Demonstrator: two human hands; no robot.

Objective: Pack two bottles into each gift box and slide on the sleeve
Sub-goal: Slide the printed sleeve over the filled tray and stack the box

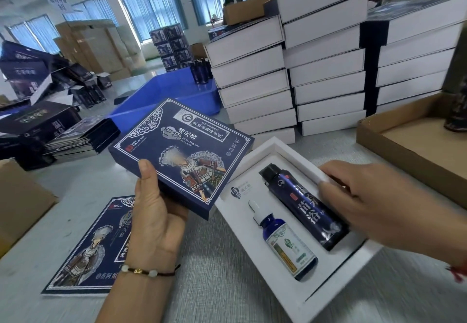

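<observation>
Cardboard sleeve (182, 155), light and stiff, is pinched at its near edge by my left hand (154, 219). My right hand (374, 196) lies relaxed on the tall bottle (303, 206) in the box (328, 295); the dropper (285, 241), I judge, is fragile. Stacked boxes (290, 77) stand beyond my right hand, a flat sleeve (88, 252) under my left.

I count two bottles in the open gift box (290, 224) at 5 o'clock: one tall dark bottle (305, 209) and one small dropper bottle (284, 244). Two printed navy sleeves: one sleeve (182, 155) near centre, one flat sleeve (88, 249) at 7 o'clock. Three stacks of white boxes (326, 64) at 1 o'clock, each about eight high as far as I can tell.
</observation>
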